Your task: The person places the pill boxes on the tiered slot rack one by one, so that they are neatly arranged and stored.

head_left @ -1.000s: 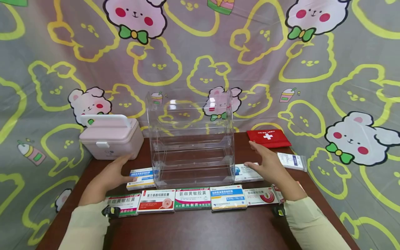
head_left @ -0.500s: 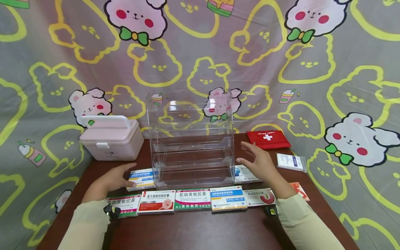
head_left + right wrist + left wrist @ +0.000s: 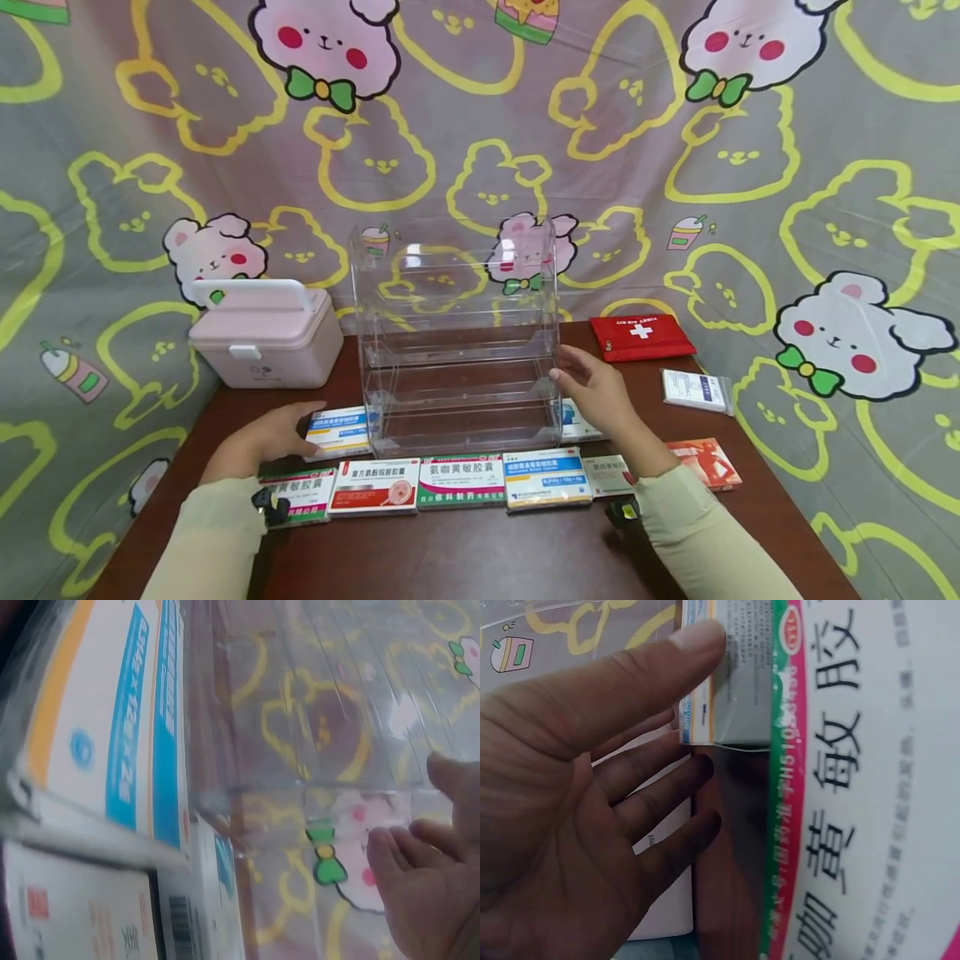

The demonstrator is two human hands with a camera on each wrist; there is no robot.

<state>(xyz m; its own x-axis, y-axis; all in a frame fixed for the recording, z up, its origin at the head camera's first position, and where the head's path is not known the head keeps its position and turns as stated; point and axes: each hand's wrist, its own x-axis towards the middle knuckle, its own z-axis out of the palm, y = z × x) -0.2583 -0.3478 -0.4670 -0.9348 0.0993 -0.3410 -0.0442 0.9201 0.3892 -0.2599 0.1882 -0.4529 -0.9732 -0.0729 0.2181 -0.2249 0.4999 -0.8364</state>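
A clear tiered plastic rack [image 3: 462,392] stands mid-table. My left hand [image 3: 264,433] is at the left end of a blue-and-white medicine box [image 3: 339,431] beside the rack, thumb and forefinger spread to either side of that end. In the left wrist view the thumb overlaps the box [image 3: 744,675] and the other fingers extend loosely; whether they touch it cannot be told. My right hand [image 3: 596,392] is at the rack's right side, fingers extended and grasping nothing; contact with the wall is unclear. Behind it, a white box [image 3: 581,421] is partly hidden.
Several medicine boxes, among them a red-and-white one [image 3: 374,486] and a green-and-pink one [image 3: 461,481], line up before the rack. A pink lidded case [image 3: 266,346] is back left. At right lie a red first aid pouch [image 3: 642,336], a bagged white packet [image 3: 695,390] and an orange box [image 3: 705,463].
My right hand has moved left to the rack's side, uncovering the orange box. My left hand has shifted slightly down, its forefinger and thumb still around the blue-and-white box's end.
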